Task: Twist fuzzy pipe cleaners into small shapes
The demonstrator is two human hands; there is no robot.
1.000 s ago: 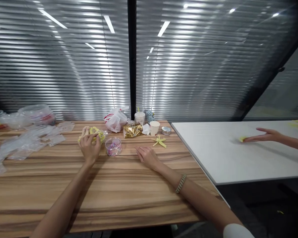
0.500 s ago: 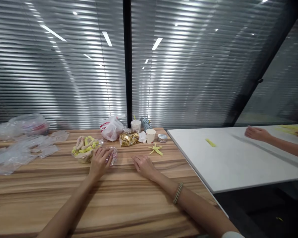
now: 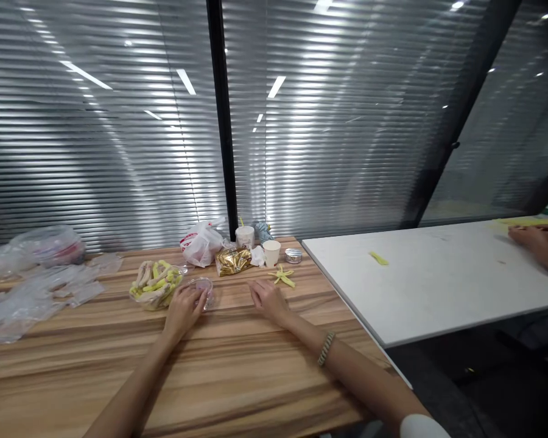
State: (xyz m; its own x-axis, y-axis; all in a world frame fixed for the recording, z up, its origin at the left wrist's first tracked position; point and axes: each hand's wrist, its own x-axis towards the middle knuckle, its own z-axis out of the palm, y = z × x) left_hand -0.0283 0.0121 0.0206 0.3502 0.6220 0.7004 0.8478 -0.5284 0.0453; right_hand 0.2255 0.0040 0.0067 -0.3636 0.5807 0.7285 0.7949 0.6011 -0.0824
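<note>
Clear tub [image 3: 210, 298]; yellow, beige coils [image 3: 154, 281]; brown-striped table [image 3: 237, 368].

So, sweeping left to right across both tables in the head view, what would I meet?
Flat clear plastic bags → bowl of yellow and beige pieces → left hand → clear round tub → gold foil packet → right hand → silver round tin → yellow strip → co-worker's hands.

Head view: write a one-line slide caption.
Left hand at a clear tub beside a bowl of yellow and beige pieces; right hand near a yellow star.
</note>
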